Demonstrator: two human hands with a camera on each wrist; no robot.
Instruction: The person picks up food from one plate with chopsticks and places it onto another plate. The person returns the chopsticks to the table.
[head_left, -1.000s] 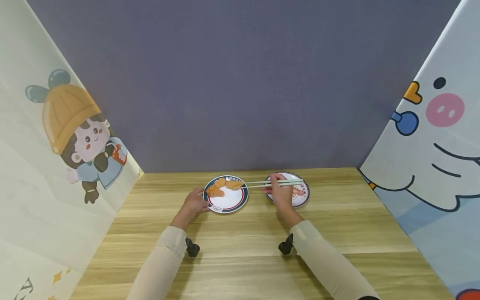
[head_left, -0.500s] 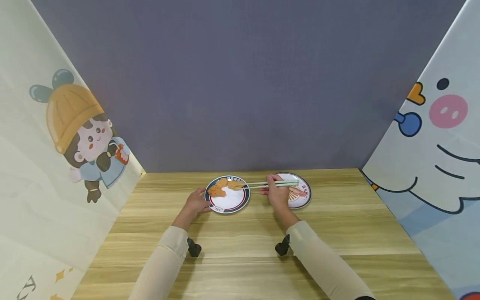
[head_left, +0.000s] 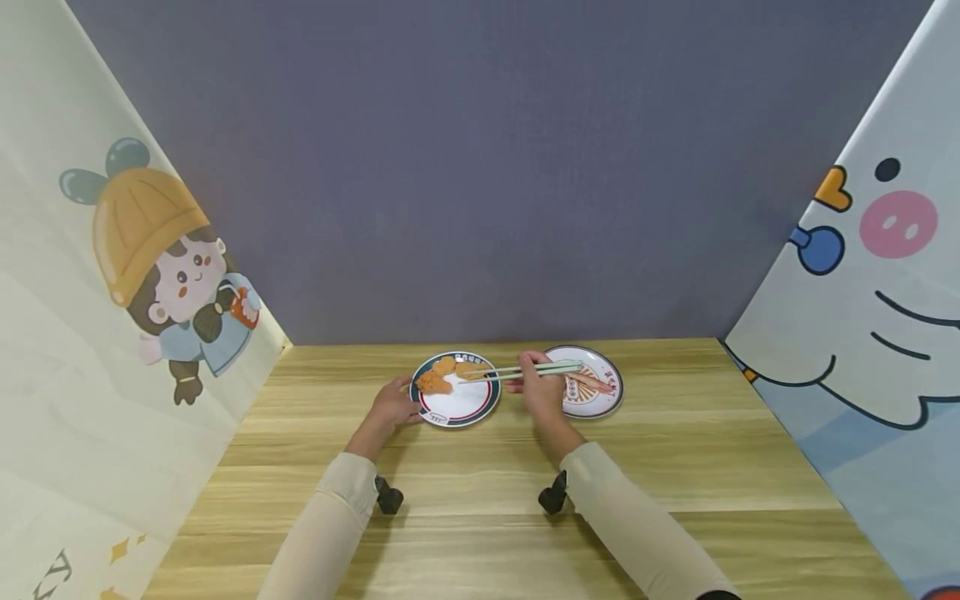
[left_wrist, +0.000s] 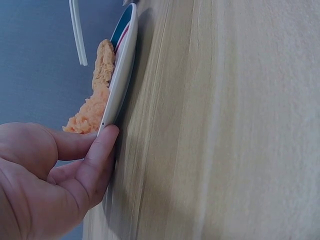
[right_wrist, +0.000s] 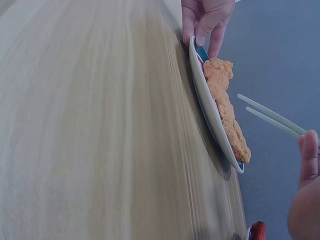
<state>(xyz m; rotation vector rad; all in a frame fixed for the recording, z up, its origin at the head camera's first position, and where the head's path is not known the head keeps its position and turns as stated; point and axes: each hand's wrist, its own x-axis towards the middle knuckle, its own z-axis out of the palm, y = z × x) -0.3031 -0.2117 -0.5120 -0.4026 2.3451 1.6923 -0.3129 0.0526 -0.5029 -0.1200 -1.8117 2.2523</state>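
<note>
My left hand (head_left: 392, 404) pinches the left rim of a round plate (head_left: 459, 408) with a dark teal and red border, thumb above and fingers beneath. Several golden pieces that look like fried chicken (head_left: 433, 382) lie along its far and left side. Pale green chopsticks (head_left: 558, 367) are held in my right hand (head_left: 542, 392), pointing left. Their tips hang over the plate, slightly parted; in the right wrist view the chopsticks (right_wrist: 270, 116) stand clear of the chicken (right_wrist: 220, 87) with nothing between them.
A second plate (head_left: 598, 407), white with a dark rim and printed pattern, stands right of my right hand, bearing a long reddish piece of food (head_left: 592, 382). Both plates stand on a wooden table (head_left: 480, 533) near a grey back wall (head_left: 480, 167). Printed panels flank both sides.
My right hand has moved left with the chopsticks, their tips passing further over the left plate. More of the right plate shows. The left hand stays on the rim.
</note>
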